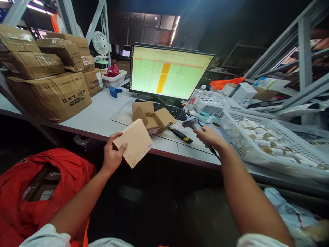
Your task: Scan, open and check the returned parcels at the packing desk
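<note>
My left hand (112, 155) is closed on a flat tan box (135, 141) with a small label on one edge, held just in front of the table's near edge. My right hand (210, 136) is wrapped round the handle of a grey barcode scanner (191, 123), whose head points left toward an open cardboard box (152, 117) on the table. A yellow and black utility knife (180, 134) lies between that open box and my right hand.
A lit monitor (168, 71) with a spreadsheet stands behind a keyboard (171, 110). Stacked cardboard cartons (48, 85) fill the table's left. A white basket (269, 142) of small rolls sits right. A red bag (38, 185) of parcels lies at lower left.
</note>
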A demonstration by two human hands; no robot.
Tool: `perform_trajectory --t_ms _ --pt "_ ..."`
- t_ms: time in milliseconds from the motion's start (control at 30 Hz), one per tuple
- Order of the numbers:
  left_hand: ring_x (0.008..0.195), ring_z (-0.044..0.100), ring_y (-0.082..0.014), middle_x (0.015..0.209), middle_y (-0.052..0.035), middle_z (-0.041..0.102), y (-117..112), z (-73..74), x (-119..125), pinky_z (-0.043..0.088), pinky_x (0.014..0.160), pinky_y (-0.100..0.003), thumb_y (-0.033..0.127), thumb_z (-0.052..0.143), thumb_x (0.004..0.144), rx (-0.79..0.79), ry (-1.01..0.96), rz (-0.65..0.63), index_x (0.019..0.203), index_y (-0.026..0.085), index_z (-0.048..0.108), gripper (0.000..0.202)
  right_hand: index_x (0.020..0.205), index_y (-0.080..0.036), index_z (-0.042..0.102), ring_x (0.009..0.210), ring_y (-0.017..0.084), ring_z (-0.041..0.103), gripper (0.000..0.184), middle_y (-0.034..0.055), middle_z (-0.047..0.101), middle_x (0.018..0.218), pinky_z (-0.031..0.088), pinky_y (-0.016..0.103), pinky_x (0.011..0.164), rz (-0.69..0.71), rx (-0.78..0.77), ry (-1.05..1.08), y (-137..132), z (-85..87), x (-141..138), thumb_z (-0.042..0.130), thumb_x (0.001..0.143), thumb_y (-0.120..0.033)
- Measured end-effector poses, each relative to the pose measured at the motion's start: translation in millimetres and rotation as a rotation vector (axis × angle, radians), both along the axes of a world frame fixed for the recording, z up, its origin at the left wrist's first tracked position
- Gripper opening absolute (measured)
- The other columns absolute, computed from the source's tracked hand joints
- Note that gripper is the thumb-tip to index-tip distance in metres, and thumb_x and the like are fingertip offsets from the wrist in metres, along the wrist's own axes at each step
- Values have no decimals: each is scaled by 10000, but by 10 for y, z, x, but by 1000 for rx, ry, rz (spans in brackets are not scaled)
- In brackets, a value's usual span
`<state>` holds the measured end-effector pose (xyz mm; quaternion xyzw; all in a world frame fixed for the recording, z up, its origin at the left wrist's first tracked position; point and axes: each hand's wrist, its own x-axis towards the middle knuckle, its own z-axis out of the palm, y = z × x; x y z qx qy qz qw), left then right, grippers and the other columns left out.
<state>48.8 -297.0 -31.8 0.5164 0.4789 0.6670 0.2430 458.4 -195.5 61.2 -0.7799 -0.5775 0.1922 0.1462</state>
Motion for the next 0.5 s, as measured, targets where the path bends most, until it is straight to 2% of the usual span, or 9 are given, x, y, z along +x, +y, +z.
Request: perform_trajectory --t_ms 33,100,167,233,333,500 --pt "923 667 -203 1086 -64 693 5 -5 -2 562 795 -303 360 749 825 7 -13 0 1174 191 662 397 1063 -137 695 607 196 578 468 86 661 766 477 311 569 106 -14 121 -233 87 -8 540 904 -549" --pt "890 665 -194 1051 -58 698 18 -14 -1 564 774 -295 355 762 811 15 -39 -3 1165 186 672 403 1055 -183 723 658 216 606 509 70 685 791 492 311 584 312 -10 252 -705 232 -78 645 797 -615" --pt "867 662 -187 1029 -52 697 28 -20 6 562 758 -289 350 773 796 20 -52 3 1152 183 674 406 1000 -207 769 857 300 677 528 83 740 905 553 364 732 451 22 250 -1095 326 -214 735 689 -633" --pt "852 661 -184 1012 -49 694 29 -25 12 559 748 -285 346 785 777 18 -55 13 1120 180 672 398 969 -220 801 1007 357 680 508 79 765 1003 554 411 876 533 29 221 -1342 361 -367 742 676 -630" --pt "792 652 -180 927 -35 682 5 -31 3 542 697 -272 360 789 768 -21 -61 1 1055 180 657 364 1048 -232 813 1048 358 681 500 63 775 1051 542 434 940 599 -12 222 -1461 329 -516 694 742 -609" --pt "755 645 -174 873 -27 668 -47 -15 -37 527 672 -259 394 757 813 -48 -47 8 1015 184 647 311 1087 -210 816 1110 373 673 536 65 779 1088 540 449 972 605 -7 268 -1393 231 -546 736 724 -597"
